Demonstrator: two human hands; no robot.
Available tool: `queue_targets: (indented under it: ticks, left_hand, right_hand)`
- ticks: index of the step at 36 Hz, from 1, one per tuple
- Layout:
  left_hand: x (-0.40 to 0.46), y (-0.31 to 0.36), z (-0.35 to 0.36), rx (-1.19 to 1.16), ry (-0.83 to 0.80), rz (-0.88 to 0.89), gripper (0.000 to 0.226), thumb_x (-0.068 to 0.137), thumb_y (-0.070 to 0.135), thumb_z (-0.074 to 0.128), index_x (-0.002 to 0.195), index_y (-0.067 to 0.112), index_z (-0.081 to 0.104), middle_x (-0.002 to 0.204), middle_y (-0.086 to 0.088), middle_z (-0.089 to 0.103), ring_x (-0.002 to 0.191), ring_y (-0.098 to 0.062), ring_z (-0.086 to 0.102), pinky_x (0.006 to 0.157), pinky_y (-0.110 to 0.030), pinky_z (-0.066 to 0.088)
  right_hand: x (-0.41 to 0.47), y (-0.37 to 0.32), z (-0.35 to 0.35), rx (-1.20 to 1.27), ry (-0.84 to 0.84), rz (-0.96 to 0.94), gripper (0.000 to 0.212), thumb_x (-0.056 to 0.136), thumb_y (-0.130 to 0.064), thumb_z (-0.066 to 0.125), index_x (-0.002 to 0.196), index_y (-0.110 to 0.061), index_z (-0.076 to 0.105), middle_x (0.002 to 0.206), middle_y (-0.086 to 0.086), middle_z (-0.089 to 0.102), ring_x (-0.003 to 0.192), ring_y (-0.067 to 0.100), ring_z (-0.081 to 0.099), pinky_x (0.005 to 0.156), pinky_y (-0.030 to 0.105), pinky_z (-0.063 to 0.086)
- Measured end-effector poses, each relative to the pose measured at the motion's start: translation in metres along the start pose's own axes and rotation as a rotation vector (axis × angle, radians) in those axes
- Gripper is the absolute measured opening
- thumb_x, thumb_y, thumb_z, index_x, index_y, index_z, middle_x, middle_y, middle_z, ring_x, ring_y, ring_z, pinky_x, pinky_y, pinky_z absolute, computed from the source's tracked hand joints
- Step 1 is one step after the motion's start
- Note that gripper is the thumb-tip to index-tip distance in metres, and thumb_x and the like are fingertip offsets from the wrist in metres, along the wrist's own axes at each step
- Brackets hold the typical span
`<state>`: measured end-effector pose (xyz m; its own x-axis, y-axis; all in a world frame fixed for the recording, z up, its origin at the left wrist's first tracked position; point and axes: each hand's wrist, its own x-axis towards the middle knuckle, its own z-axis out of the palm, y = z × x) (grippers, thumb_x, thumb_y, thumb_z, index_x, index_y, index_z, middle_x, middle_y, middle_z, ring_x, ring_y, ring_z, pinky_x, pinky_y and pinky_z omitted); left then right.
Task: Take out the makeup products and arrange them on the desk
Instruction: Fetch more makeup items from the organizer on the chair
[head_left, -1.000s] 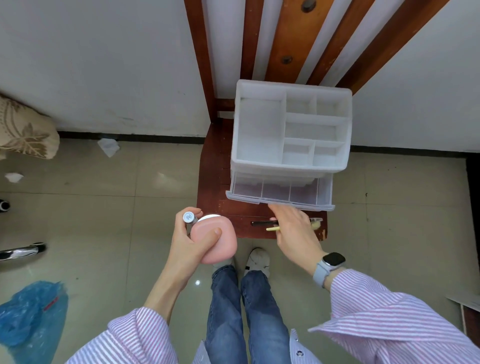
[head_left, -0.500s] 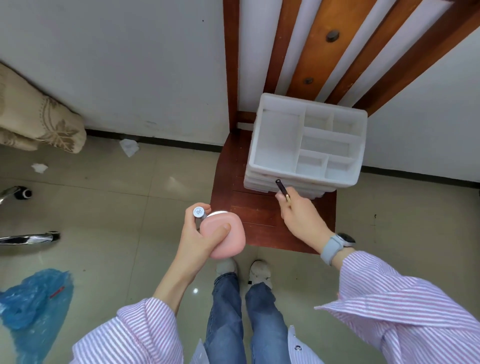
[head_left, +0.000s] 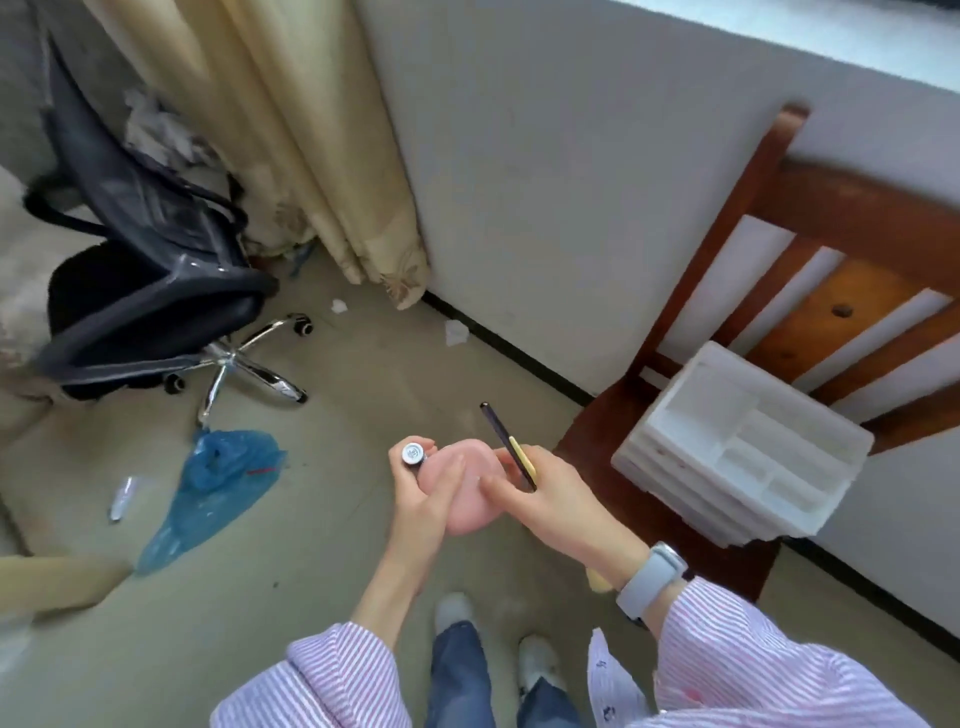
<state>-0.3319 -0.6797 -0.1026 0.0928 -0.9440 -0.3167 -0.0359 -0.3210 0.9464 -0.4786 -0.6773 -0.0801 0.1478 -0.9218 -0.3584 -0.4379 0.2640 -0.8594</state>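
Left hand closed round pink compact plus small silver-capped tube. Right hand pinches dark pencil and yellow stick, fingertips touching compact. Items look light, rigid, smooth; likely slippery, compact probably fragile. Grip pencils mid-shaft. White organizer on wooden chair looks emptied. Counter out of view.

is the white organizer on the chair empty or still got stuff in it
Top looks empty: the white organizer's open compartments show only bare plastic. Inside its drawers, cannot tell.
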Motion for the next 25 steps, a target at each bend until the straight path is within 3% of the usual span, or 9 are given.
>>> queue_targets:
  ticks: [2,3,6,9,11,16,20,25]
  left_hand:
    - [-0.014,0.009,-0.023,-0.021,0.106,0.018,0.023,0.093,0.014,0.053,0.107,0.023,0.038,0.106,0.006,0.044,0.09,0.0,0.05,0.068,-0.008,0.045]
    - [-0.02,0.014,-0.037,-0.037,0.161,0.029,0.02,0.094,0.016,0.05,0.109,0.021,0.037,0.107,0.005,0.044,0.09,-0.002,0.05,0.071,-0.01,0.045]
    - [-0.04,0.031,-0.083,-0.131,0.294,0.057,0.017,0.096,0.03,0.047,0.106,0.019,0.038,0.107,0.0,0.047,0.094,-0.011,0.05,0.082,-0.029,0.045]
    - [-0.066,0.047,-0.139,-0.279,0.41,0.082,0.03,0.081,0.051,0.047,0.097,0.026,0.04,0.098,0.006,0.051,0.087,-0.009,0.053,0.069,-0.031,0.047]
    - [-0.088,0.052,-0.18,-0.338,0.508,0.12,0.03,0.079,0.052,0.044,0.091,0.025,0.039,0.096,0.003,0.051,0.087,-0.012,0.051,0.067,-0.032,0.044]
    - [-0.16,0.046,-0.286,-0.592,0.735,0.137,0.011,0.098,0.021,0.042,0.088,0.025,0.039,0.091,0.002,0.054,0.082,-0.012,0.053,0.067,-0.03,0.042]
    - [-0.234,0.029,-0.371,-0.726,0.946,0.205,0.033,0.089,-0.012,0.041,0.096,0.019,0.043,0.094,-0.002,0.055,0.082,-0.014,0.055,0.07,-0.028,0.047]
    - [-0.339,-0.004,-0.474,-0.856,1.115,0.206,0.032,0.089,-0.012,0.045,0.109,0.014,0.045,0.102,-0.01,0.055,0.095,-0.025,0.055,0.09,-0.041,0.044]
  right_hand:
    - [-0.004,-0.025,0.015,-0.045,-0.125,-0.031,0.013,0.082,-0.038,0.061,0.094,-0.034,0.057,0.096,-0.009,0.06,0.087,0.003,0.055,0.074,0.02,0.042]
    - [-0.005,-0.038,0.025,-0.035,-0.185,-0.044,0.019,0.081,-0.037,0.063,0.099,-0.036,0.055,0.098,-0.013,0.06,0.089,0.001,0.056,0.077,0.019,0.043]
    - [-0.007,-0.075,0.059,-0.027,-0.307,-0.103,0.037,0.081,-0.037,0.062,0.117,-0.033,0.052,0.101,-0.018,0.062,0.094,0.0,0.057,0.084,0.021,0.045]
    - [-0.011,-0.12,0.1,-0.002,-0.404,-0.205,0.023,0.089,-0.027,0.058,0.111,-0.025,0.054,0.083,-0.018,0.056,0.066,-0.007,0.05,0.06,0.008,0.037]
    - [-0.017,-0.149,0.135,-0.001,-0.488,-0.253,0.016,0.091,-0.026,0.055,0.107,-0.021,0.053,0.073,-0.011,0.048,0.051,-0.003,0.042,0.048,0.012,0.034]
    - [-0.049,-0.21,0.245,0.168,-0.767,-0.17,0.012,0.095,-0.018,0.048,0.089,-0.015,0.039,0.059,-0.004,0.025,0.039,0.006,0.021,0.037,0.017,0.016]
    - [-0.093,-0.248,0.349,0.229,-0.944,-0.138,0.024,0.096,-0.017,0.045,0.077,-0.018,0.029,0.055,-0.005,0.023,0.038,0.006,0.017,0.043,0.021,0.007]
    - [-0.16,-0.289,0.481,0.205,-1.07,-0.14,0.026,0.095,-0.014,0.046,0.073,-0.015,0.031,0.05,-0.005,0.025,0.036,0.006,0.019,0.041,0.018,0.011]
